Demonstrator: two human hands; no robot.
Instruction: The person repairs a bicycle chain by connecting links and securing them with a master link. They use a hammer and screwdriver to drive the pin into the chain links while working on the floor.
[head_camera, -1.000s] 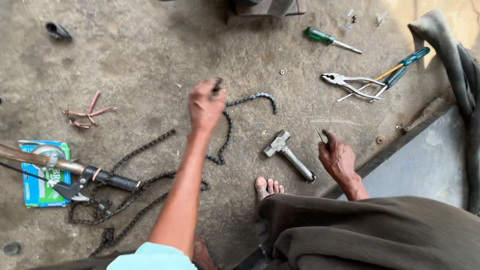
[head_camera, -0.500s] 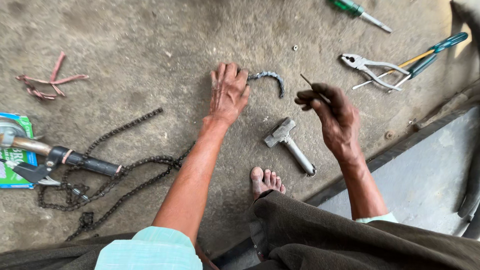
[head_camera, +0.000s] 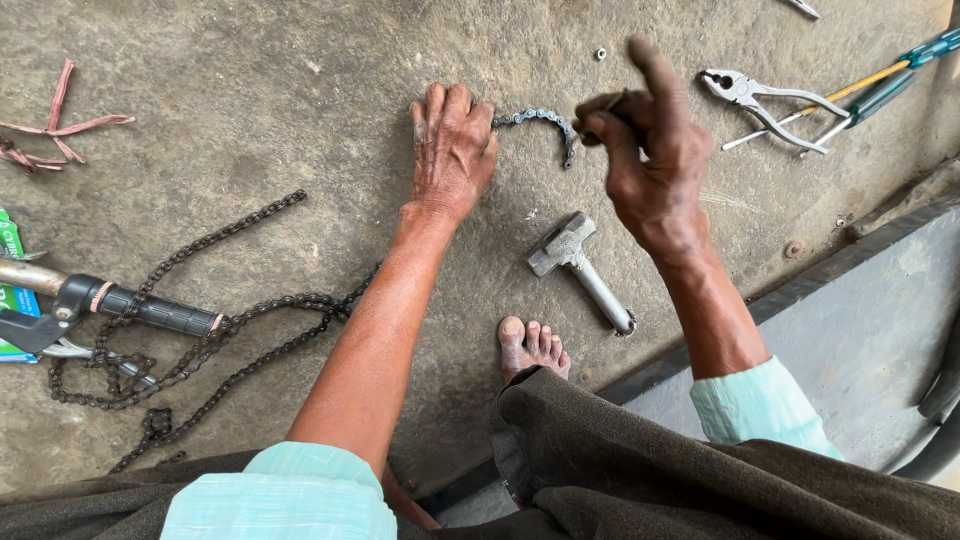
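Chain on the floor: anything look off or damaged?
The chain lies loose in a tangled run across the concrete floor, off any sprocket. Its free end curls out from under the flat left hand. The right hand pinches something small, too blurred to identify. No visible break.

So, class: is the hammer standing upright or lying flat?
Lying flat: the hammer rests on its side on the concrete floor, handle toward the foot.

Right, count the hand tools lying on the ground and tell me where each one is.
3 that I can make out: a small hammer between the two arms, silver pliers at upper right, and a teal-handled tool beside them. Others may lie outside the frame.
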